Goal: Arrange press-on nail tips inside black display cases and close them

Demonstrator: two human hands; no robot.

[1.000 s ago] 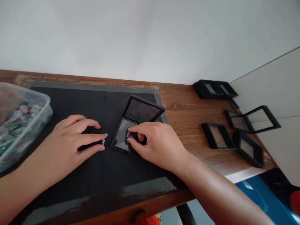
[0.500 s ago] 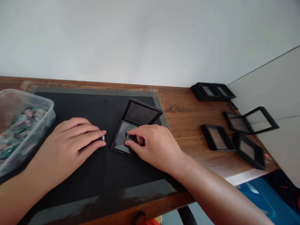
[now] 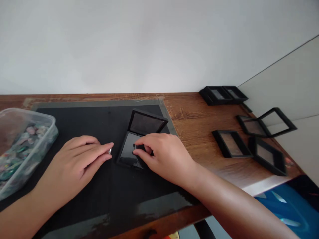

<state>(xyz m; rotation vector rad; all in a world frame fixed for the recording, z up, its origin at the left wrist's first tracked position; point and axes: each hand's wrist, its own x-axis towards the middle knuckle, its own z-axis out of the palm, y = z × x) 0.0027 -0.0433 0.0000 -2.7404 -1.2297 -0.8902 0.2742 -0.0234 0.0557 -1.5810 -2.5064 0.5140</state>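
Note:
Between thumb and fingertips, my left hand pinches a small shiny silver piece; its exact kind is too small to tell. It is held just left of a black hinged display frame, which lies unfolded on the mat with its lid tilted up at the back. My right hand reaches over the frame's base, thumb and index finger closed on a thin, ring-like silver piece at the clear film. The palm hides the right part of the base.
At left, a clear plastic tub holds many colored stones. A black mat covers part of the wooden table. Several more black frames stand at right, including one unfolded frame. A pale wall rises behind.
The camera view has shifted slightly, so the tub and left hand appear lower. My left fingers look closer together around the silver piece. The right hand stays at the frame.

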